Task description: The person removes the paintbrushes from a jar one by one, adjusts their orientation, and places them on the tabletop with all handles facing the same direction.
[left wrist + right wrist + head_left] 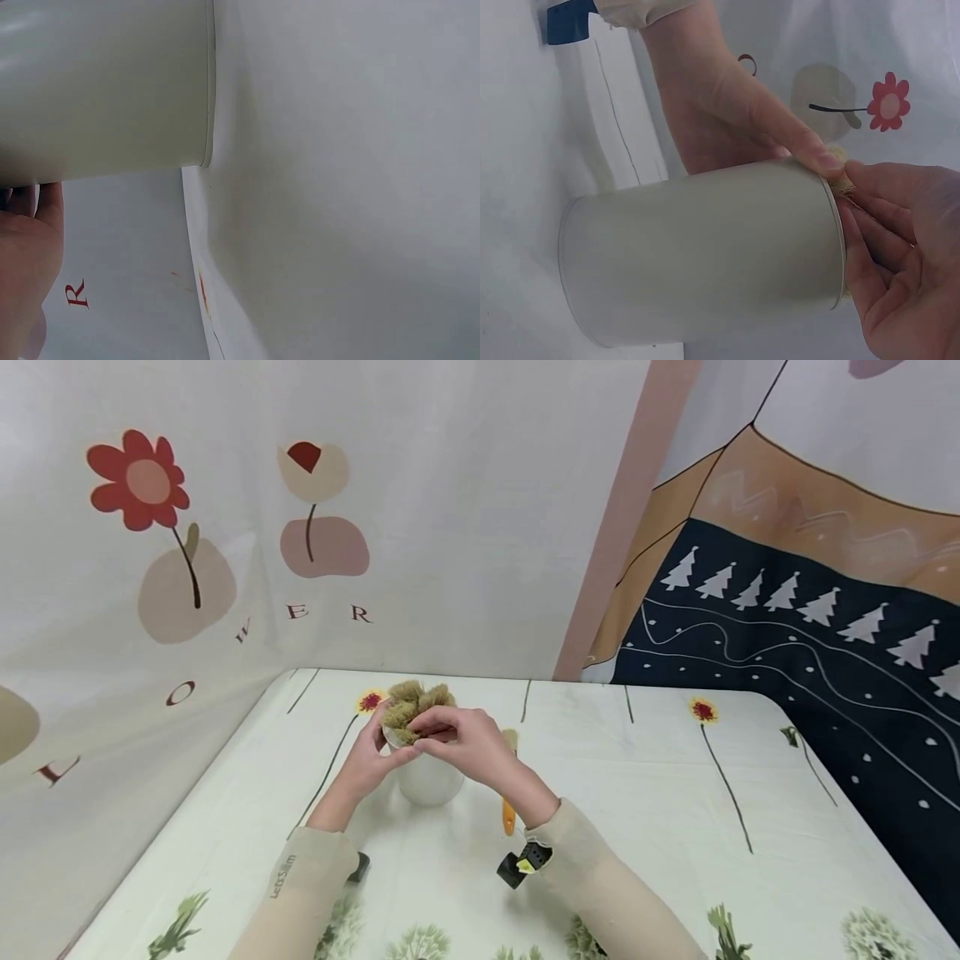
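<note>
A white cylindrical canister (431, 783) stands on the table, with fuzzy olive-tan tufts (405, 700), like dried grass heads, bunched at its mouth. My left hand (366, 762) holds the canister by its upper left side; the thumb lies at the rim and the fingers go round the wall. From the other side my right hand (915, 255) reaches over the rim, and its thumb and fingers pinch a bit of tuft (841, 184) there. The canister wall (105, 90) fills the upper left of the left wrist view. Inside the canister is hidden.
Just right of the canister lies a brush (508, 818) with an orange handle and pale bristles, partly behind my right forearm. A flower-printed cloth covers the table (615, 785). Printed curtains (465, 527) hang behind and beside it.
</note>
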`<state>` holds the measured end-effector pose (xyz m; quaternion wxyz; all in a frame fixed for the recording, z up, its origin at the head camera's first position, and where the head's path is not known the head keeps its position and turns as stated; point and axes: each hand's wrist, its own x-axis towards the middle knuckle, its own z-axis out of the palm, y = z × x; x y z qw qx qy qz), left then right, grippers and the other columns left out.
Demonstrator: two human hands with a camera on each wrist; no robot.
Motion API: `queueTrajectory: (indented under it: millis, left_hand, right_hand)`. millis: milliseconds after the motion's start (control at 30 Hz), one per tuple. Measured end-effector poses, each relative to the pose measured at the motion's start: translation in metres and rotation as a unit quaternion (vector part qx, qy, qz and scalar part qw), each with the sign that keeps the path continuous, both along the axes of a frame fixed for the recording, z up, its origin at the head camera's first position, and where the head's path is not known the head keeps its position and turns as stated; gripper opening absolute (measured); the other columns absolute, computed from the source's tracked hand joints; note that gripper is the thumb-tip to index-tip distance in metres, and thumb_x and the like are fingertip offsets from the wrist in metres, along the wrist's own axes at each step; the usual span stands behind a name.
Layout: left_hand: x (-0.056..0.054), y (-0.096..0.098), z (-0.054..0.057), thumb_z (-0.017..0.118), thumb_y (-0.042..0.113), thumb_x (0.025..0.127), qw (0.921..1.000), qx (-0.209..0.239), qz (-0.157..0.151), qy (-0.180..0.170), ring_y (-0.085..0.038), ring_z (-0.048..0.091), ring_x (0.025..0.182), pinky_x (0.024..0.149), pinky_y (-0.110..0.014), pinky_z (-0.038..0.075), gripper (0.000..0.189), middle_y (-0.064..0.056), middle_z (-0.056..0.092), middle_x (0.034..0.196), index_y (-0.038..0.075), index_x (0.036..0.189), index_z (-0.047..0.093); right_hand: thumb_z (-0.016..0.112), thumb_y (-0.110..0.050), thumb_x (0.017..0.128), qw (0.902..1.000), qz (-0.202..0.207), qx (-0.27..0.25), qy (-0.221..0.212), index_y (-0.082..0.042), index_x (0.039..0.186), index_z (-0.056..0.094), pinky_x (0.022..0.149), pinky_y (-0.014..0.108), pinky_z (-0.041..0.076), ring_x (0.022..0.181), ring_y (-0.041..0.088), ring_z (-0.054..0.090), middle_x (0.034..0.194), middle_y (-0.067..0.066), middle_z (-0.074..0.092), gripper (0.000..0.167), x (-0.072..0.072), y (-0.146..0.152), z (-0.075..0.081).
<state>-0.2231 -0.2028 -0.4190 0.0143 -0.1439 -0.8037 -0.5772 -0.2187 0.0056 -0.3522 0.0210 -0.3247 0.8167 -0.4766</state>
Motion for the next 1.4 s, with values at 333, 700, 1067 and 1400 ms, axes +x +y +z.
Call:
queueTrajectory:
  millis: [333,700,1067,1400]
  left_hand:
    - [0.0,-0.001,0.001,0.072,0.032,0.092,0.9999,-0.006,0.003,-0.01,-0.044,0.018,0.151,0.122,-0.064,0.021,0.098,-0.027,0.013,0.165,0.002,0.16,0.007]
    - [0.0,0.001,0.001,0.07,0.023,0.094,1.0,0.003,-0.003,0.006,-0.043,0.026,0.149,0.121,-0.064,0.024,0.09,-0.025,0.021,0.163,0.005,0.16,0.011]
    - [0.0,0.001,0.0,0.068,0.016,0.094,0.9997,0.005,-0.008,0.022,-0.033,0.04,0.141,0.117,-0.038,0.039,0.085,-0.024,0.032,0.159,0.006,0.16,0.014]
    - [-0.001,0.001,0.0,0.068,0.016,0.094,0.9996,0.013,-0.013,0.022,-0.031,0.04,0.143,0.121,-0.05,0.034,0.085,-0.023,0.03,0.16,0.006,0.16,0.014]
  right_hand:
    - [0.072,-0.021,0.092,0.9951,-0.051,0.06,0.06,-0.016,0.109,0.077,0.077,0.013,0.056,0.089,0.011,0.074,0.103,0.0,0.078,0.018,0.002,-0.007,0.002]
    - [0.073,-0.023,0.092,0.9816,-0.076,0.121,0.128,-0.02,0.105,0.078,0.075,0.02,0.055,0.084,0.009,0.072,0.098,-0.005,0.078,0.015,-0.001,-0.013,0.003]
    - [0.074,-0.026,0.091,0.974,-0.094,0.135,0.156,-0.022,0.098,0.079,0.068,0.019,0.052,0.077,0.007,0.069,0.092,-0.007,0.078,0.01,0.0,-0.016,0.001]
    - [0.074,-0.025,0.091,0.9808,-0.105,0.082,0.142,-0.021,0.096,0.08,0.067,0.017,0.05,0.07,0.005,0.068,0.089,-0.005,0.078,0.009,0.0,-0.014,-0.004]
